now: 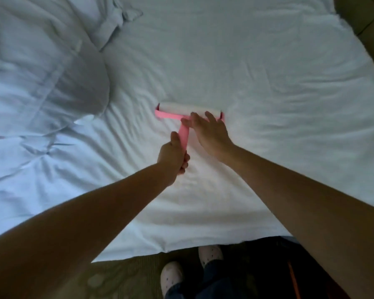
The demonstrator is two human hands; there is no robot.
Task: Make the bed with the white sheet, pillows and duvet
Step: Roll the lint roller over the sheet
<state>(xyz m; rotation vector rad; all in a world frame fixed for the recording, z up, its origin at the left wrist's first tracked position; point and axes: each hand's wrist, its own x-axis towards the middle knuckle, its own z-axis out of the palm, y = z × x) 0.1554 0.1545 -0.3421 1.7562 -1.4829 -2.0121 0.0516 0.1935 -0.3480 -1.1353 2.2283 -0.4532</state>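
Note:
A pink lint roller with a wide white roll lies on the white sheet near the middle of the bed. My left hand is closed around its pink handle. My right hand rests with spread fingers on the pink frame just behind the roll. White pillows are piled at the left side. A rumpled white duvet lies below them, reaching the near edge of the bed.
The near edge of the bed runs across the bottom. Below it are patterned carpet and my feet in white slippers. A dark brownish surface borders the bed at the top right.

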